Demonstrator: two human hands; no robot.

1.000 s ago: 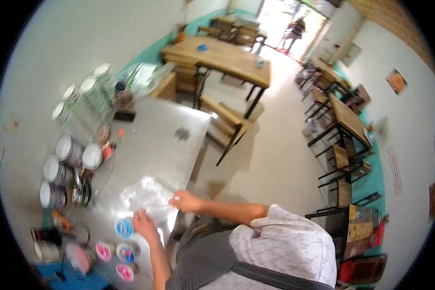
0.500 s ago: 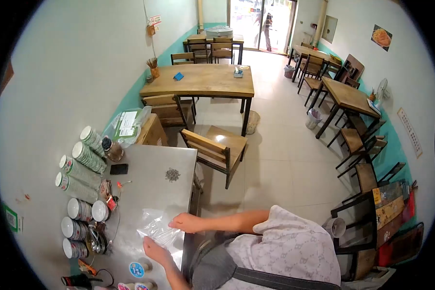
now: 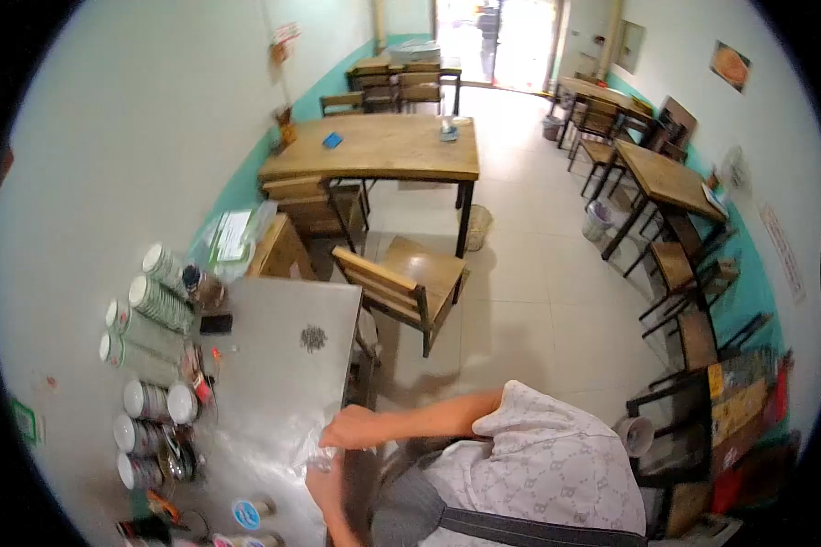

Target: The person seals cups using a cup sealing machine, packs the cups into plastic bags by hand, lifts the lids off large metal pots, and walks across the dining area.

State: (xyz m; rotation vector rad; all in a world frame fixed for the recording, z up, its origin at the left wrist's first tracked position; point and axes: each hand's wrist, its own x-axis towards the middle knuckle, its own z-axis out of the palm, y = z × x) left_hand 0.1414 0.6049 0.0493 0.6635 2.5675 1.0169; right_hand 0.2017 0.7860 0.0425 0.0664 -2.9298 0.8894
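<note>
Our right hand (image 3: 351,427) has its fingertips pinched on a piece of clear plastic (image 3: 308,448), and our left hand (image 3: 327,485), just beside it, is closed on the same sheet. The plastic lies between the two hands and toward the wall from the right fingertips, over the tabletop (image 3: 255,319) at its long edge nearest us. Neither hand is clearly nearer to it; the right sits closer to the far short edge. The sheet is crumpled and see-through, so we cannot tell its long axis.

Toward the near end, beyond the left hand, stands a blue-lidded cup (image 3: 246,513). A small dark pile (image 3: 313,338) lies near the far corner on our side. Along the wall edge we see stacked bowls (image 3: 141,436), then stacked paper cups (image 3: 160,305).
</note>
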